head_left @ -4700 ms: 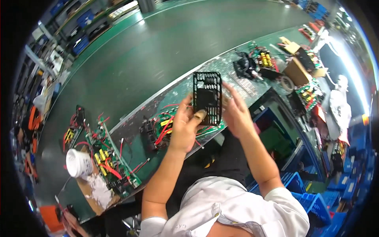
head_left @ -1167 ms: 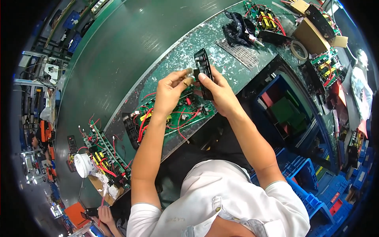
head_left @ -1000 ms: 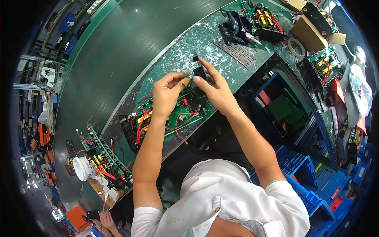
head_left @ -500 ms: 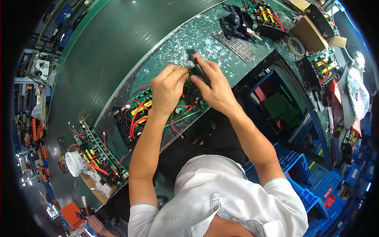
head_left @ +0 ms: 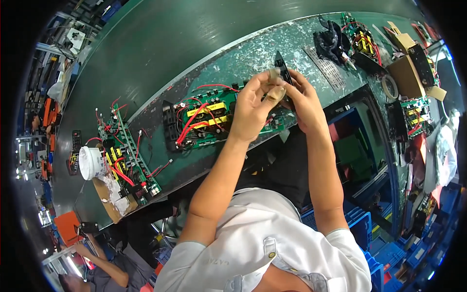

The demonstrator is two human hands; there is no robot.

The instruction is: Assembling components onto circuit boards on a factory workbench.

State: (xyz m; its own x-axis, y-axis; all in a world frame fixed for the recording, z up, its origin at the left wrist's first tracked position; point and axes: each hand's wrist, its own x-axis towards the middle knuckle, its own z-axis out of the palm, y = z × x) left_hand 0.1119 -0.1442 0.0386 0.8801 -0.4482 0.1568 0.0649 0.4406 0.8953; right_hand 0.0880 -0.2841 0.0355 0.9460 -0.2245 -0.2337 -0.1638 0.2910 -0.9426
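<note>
Above the workbench, my right hand [head_left: 307, 108] grips a thin black panel [head_left: 281, 63], tilted upward with its far end pointing away from me. Close against it, my left hand [head_left: 252, 109] has its fingers bent and pressed together. Pale tan covers appear on some of its fingertips; whatever they pinch is hidden. Just left of and partly under my hands lies a green circuit board [head_left: 231, 104] with yellow-wrapped parts and red wires. A black end piece with openings [head_left: 170, 127] stands at its left end.
A second wired board [head_left: 127, 141] lies at left beside a white tub [head_left: 91, 163]. At the far right of the bench are a perforated metal strip [head_left: 327, 67], a crumpled black bag [head_left: 332, 41] and a tape roll [head_left: 389, 86]. A co-worker's arm [head_left: 109, 267] shows lower left.
Both hands and the black panel have shifted right in the picture, and the view itself has turned. The panel now stands more upright between my hands. More of the co-worker shows.
</note>
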